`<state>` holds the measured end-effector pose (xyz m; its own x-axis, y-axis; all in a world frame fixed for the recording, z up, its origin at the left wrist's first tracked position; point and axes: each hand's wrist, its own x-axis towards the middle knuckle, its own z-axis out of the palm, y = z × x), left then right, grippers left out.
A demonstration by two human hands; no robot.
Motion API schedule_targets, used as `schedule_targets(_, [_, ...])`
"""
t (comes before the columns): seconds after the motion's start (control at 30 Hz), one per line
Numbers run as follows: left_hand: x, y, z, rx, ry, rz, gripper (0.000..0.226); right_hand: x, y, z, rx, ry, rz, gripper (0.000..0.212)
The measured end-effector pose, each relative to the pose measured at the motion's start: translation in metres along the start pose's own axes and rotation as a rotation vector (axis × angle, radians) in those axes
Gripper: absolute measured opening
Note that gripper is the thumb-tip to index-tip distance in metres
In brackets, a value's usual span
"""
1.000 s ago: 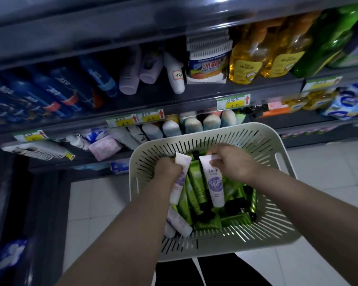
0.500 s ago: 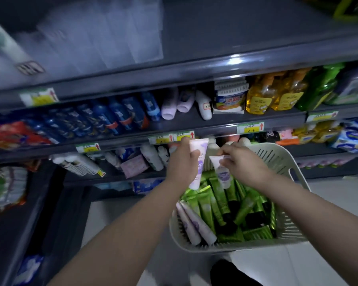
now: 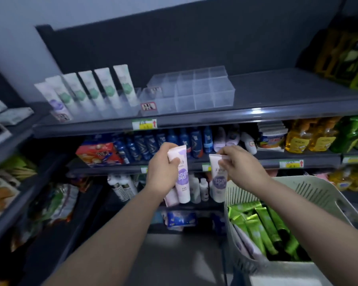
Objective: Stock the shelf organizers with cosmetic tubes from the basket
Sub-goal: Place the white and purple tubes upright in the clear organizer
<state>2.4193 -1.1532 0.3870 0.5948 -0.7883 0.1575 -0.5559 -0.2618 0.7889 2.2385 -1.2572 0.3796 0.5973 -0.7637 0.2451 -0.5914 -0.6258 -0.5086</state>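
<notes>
My left hand (image 3: 163, 172) grips a white tube with a purple patch (image 3: 181, 178), cap end down. My right hand (image 3: 239, 164) pinches the crimped top of a second purple-patch tube (image 3: 218, 180), which hangs down. Both are raised in front of the shelves, below the top shelf. On that top shelf stand clear plastic organizers (image 3: 194, 91); the right one shows no tubes, the left one holds a row of white tubes with green patches (image 3: 95, 89) and one purple-patch tube. The pale slotted basket (image 3: 310, 193) at lower right holds several green tubes (image 3: 262, 226) and some white ones.
The top shelf's front rail (image 3: 215, 118) carries a yellow price tag. Below it sit blue bottles (image 3: 163, 141), a red snack pack (image 3: 97, 153) and yellow and green detergent bottles (image 3: 310, 137). A second shelving unit with bagged goods (image 3: 6, 182) stands at the left.
Both hands lifted a purple-patch tube each out of the basket and rose toward the shelves. My view tilted up, bringing the top shelf and its organizers into sight; the basket shifted to lower right.
</notes>
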Motion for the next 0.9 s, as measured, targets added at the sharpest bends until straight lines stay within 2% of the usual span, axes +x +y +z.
schedule_targets(0.07, [-0.008, -0.006, -0.024, 0.030, 0.035, 0.007, 0.026, 0.002, -0.019, 0.005, -0.013, 0.037, -0.027, 0.019])
schedule_targets(0.23, [0.005, -0.012, -0.090, 0.063, 0.305, -0.011, 0.020, 0.018, -0.074, 0.010, 0.028, 0.136, -0.102, 0.022])
schedule_targets(0.47, [0.045, -0.019, -0.160, 0.107, 0.362, -0.011, 0.022, 0.077, -0.150, 0.011, 0.022, 0.102, -0.277, 0.021])
schedule_targets(0.73, [0.146, -0.006, -0.253, 0.168, 0.593, 0.059, 0.029, 0.172, -0.212, 0.008, 0.053, 0.155, -0.414, 0.018])
schedule_targets(0.9, [0.200, -0.007, -0.288, 0.255, 0.646, 0.055, 0.028, 0.226, -0.243, 0.015, 0.060, 0.140, -0.451, 0.019])
